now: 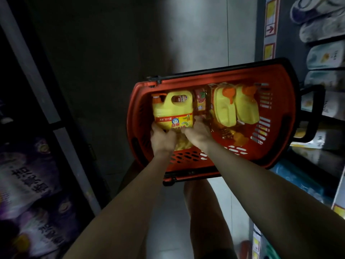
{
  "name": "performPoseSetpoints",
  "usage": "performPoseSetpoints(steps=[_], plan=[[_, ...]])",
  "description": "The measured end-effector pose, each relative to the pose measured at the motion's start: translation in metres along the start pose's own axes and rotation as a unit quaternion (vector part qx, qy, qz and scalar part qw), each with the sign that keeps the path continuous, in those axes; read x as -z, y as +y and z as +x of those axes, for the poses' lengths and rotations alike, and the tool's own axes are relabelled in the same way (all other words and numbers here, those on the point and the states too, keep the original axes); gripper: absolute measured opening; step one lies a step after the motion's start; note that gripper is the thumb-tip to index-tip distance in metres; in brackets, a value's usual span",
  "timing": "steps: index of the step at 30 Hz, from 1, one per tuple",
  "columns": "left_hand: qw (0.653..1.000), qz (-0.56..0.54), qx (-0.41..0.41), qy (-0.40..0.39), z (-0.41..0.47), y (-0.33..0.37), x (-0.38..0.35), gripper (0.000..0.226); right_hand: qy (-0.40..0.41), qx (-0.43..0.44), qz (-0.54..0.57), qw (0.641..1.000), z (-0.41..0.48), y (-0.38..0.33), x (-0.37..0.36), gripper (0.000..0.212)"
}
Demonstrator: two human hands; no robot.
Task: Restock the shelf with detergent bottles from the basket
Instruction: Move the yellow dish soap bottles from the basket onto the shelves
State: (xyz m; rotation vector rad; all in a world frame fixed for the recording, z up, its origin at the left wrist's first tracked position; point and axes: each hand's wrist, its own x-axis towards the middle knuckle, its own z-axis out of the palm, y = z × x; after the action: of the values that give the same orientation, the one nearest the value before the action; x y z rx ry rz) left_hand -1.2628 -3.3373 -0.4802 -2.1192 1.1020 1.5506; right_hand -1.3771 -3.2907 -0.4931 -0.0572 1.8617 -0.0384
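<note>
A red basket (205, 76) sits on the gray floor (196, 34) in a narrow aisle. Its right end is just beside the right shelf (328, 58), and its black handle (314, 113) reaches in front of that shelf. The dark left shelf (29, 75) is farther off, with bare floor between it and the basket, and more floor is open beyond the far rim.

The yellow detergent bottle (172, 111) is in the left end of the basket, close to the left wall. It has a built-in handle, an orange cap and a red and yellow label that faces up. The left hand (162, 138) and the right hand (197, 133) both grip its lower part, with fingers curled around the sides. Two other yellow bottles (224, 109) are in the right half.
</note>
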Motion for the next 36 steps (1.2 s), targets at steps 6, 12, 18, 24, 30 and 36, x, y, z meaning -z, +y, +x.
performPoseSetpoints(steps=[6, 12, 18, 24, 30, 36], plan=[[0.997, -0.065, 0.036, -0.023, 0.010, -0.006, 0.002, 0.060, -0.022, 0.000, 0.138, 0.990, 0.033, 0.012, -0.012, 0.073], [0.995, -0.078, 0.042, -0.042, 0.002, -0.005, -0.001, 0.081, -0.040, 0.010, 0.159, 0.986, 0.039, 0.026, -0.016, 0.066], [0.992, -0.104, 0.051, -0.060, 0.013, -0.016, -0.009, 0.087, -0.030, 0.022, 0.159, 0.987, 0.050, 0.043, -0.009, 0.073], [0.990, -0.133, 0.026, -0.043, -0.011, -0.012, -0.013, 0.070, -0.019, 0.040, 0.180, 0.983, 0.046, 0.057, -0.006, 0.076], [0.991, -0.122, -0.019, -0.045, -0.057, -0.013, 0.003, 0.057, -0.021, 0.069, 0.204, 0.976, 0.003, 0.068, 0.014, 0.074], [0.988, -0.128, -0.080, -0.032, -0.124, 0.001, 0.024, 0.045, -0.043, 0.108, 0.240, 0.964, -0.067, 0.076, 0.050, 0.094]])
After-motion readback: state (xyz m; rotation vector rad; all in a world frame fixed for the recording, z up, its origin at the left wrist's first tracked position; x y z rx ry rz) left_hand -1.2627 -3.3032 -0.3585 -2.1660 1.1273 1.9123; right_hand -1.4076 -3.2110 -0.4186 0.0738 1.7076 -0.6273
